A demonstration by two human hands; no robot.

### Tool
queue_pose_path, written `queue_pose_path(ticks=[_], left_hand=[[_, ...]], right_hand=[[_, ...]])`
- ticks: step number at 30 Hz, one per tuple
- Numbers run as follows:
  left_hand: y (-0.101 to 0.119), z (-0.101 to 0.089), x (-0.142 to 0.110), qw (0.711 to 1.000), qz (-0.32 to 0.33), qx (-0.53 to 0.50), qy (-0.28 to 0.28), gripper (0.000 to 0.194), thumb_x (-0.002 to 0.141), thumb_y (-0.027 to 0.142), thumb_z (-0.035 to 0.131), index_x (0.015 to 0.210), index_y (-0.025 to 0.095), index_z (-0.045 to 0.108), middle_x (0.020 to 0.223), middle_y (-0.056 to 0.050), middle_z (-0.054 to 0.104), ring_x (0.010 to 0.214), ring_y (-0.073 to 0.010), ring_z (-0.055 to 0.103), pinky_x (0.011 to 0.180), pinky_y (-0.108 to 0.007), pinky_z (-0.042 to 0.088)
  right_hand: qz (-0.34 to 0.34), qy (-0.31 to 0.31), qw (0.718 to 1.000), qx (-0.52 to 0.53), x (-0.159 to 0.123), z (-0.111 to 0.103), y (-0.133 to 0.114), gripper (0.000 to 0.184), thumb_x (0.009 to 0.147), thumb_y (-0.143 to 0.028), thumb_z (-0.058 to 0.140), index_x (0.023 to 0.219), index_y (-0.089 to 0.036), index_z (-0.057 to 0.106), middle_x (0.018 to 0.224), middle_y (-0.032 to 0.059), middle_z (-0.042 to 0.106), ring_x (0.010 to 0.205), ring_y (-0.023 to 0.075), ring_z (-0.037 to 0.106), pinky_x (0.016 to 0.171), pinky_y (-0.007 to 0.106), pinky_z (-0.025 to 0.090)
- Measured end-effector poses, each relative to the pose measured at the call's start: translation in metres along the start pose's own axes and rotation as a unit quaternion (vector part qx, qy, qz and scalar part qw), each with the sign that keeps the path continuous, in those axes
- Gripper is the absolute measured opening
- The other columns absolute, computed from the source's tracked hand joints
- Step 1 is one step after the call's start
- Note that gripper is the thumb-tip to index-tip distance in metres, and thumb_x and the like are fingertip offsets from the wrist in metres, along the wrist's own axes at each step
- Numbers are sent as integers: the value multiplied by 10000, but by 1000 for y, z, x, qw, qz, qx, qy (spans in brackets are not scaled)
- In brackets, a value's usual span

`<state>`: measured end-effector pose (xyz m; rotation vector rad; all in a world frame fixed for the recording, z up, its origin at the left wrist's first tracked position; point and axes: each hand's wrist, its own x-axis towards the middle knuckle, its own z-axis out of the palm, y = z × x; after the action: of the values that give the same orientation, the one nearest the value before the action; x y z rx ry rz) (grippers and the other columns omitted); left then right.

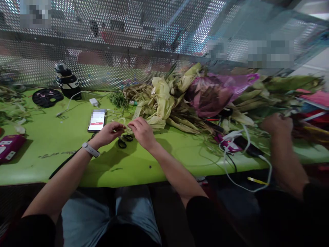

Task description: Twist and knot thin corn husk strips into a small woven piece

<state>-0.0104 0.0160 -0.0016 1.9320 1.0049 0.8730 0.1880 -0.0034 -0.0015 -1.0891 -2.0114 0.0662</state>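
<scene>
My left hand [111,132] and my right hand [142,133] meet just above the green table, fingers pinched close together. Between them runs a thin pale strip of corn husk [124,122], with an end in each hand's fingertips as far as I can make out. Black-handled scissors [122,143] lie on the table under my hands. Just past my left hand is a phone [96,120] with a lit screen. A heap of dry and pale corn husks [162,99] rises beyond my right hand, beside a small tangle of green strands [118,99].
A black bottle [68,82] and black disc [47,97] stand back left; a purple box [11,146] is nearer. A pink plastic bag [208,94] sits among husks. White cables [248,188] hang over the edge beside a co-worker's hand [277,124]. A perforated metal screen [102,51] closes the back.
</scene>
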Motion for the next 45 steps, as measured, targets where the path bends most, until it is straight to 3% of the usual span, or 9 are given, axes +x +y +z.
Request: queue_pose_path(ticks=[5, 15, 20, 23, 27, 31, 35, 40, 45], left_hand=[[12, -1, -4, 993, -21, -95, -68, 239, 768, 348, 703, 948, 192, 684, 906, -54, 693, 852, -190, 625, 815, -338, 496], [17, 4, -5, 994, -38, -98, -21, 267, 715, 399, 770, 788, 161, 671, 728, -18, 623, 665, -136, 539, 618, -263, 430], [11, 2, -2, 995, -42, -83, 23, 309, 763, 466, 728, 826, 166, 690, 734, -26, 640, 654, -126, 558, 583, -239, 439], [6, -2, -1, 988, -79, -122, 56, 336, 761, 488, 726, 846, 168, 667, 738, -16, 637, 657, -124, 605, 569, -230, 486], [1, -4, 1, 968, -116, -208, 82, 386, 710, 487, 775, 858, 171, 610, 807, -21, 675, 731, -160, 697, 663, -302, 578], [-4, -4, 3, 963, -130, -226, 73, 374, 717, 466, 779, 852, 169, 597, 822, -59, 725, 746, -180, 725, 703, -328, 587], [-5, -2, 1, 983, -101, -145, 56, 310, 703, 423, 787, 805, 166, 647, 699, -38, 698, 653, -168, 694, 669, -323, 580], [2, 2, -5, 997, -39, 10, -72, 189, 761, 358, 706, 811, 181, 661, 668, -39, 694, 556, -176, 649, 547, -298, 525], [10, 2, -7, 990, 25, 120, -65, 213, 780, 299, 659, 949, 176, 620, 829, -69, 735, 707, -196, 677, 623, -299, 514]], right_hand=[[51, 40, 995, 77, 1, 3, 1, 210, 970, -320, 486, 943, -194, 652, 967, 88, 623, 913, 187, 591, 861, 311, 477], [80, 54, 985, 145, 0, 9, -4, 206, 931, -367, 527, 981, -189, 619, 964, 76, 640, 902, 172, 611, 835, 299, 493], [213, 3, 959, 186, 4, 4, 4, 508, 860, -532, 590, 1235, -197, 523, 923, 50, 652, 782, 168, 627, 677, 286, 495], [238, -54, 951, 188, 6, -1, 11, 653, 794, -550, 662, 1311, -196, 479, 808, 13, 657, 663, 152, 600, 605, 273, 465], [210, -117, 959, 152, 6, -7, 15, 480, 776, -555, 679, 1090, -195, 636, 669, -21, 618, 597, 135, 552, 573, 254, 420], [108, -116, 982, 106, 5, -13, 12, 290, 846, -464, 645, 811, -181, 697, 809, 33, 663, 750, 158, 597, 694, 284, 448], [-25, -61, 996, 57, 4, -14, 8, 252, 897, -416, 601, 856, -194, 712, 944, 79, 654, 883, 193, 603, 803, 331, 478], [-133, -51, 989, 36, 5, -8, 10, 216, 906, -409, 597, 846, -221, 685, 1155, 83, 667, 1187, 238, 554, 1078, 443, 373], [-123, -105, 985, 59, 5, -2, 15, 261, 955, -426, 507, 904, -209, 643, 912, 42, 710, 882, 187, 638, 1106, 473, 333]])
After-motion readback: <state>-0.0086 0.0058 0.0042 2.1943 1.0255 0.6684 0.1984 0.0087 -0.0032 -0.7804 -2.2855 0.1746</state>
